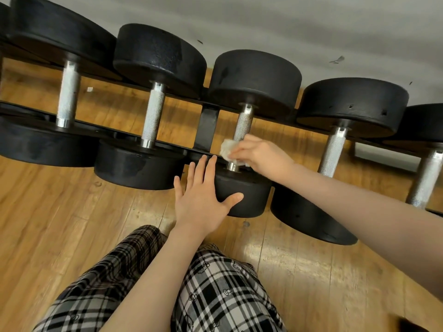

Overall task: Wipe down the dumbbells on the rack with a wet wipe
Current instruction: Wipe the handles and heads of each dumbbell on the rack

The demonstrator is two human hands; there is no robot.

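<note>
My left grip (202, 200) lies flat and open, fingers straight, against the near head of the middle dumbbell (242, 195) on the rack (206, 127). Just beyond, my right grip (260, 154) pinches the crumpled wet wipe (226, 149) around that dumbbell's knurled handle.

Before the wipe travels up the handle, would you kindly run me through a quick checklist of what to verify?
1. Wet wipe held in right hand: ok.
2. Wipe touching the middle dumbbell's handle: ok, at its lower end.
3. Left hand bracing the near weight head: ok, fingers straight.
4. Handle above the wipe unobstructed: ok.
5. Dumbbell seated on rack: ok.
6. Wipe still damp: cannot tell.
</note>
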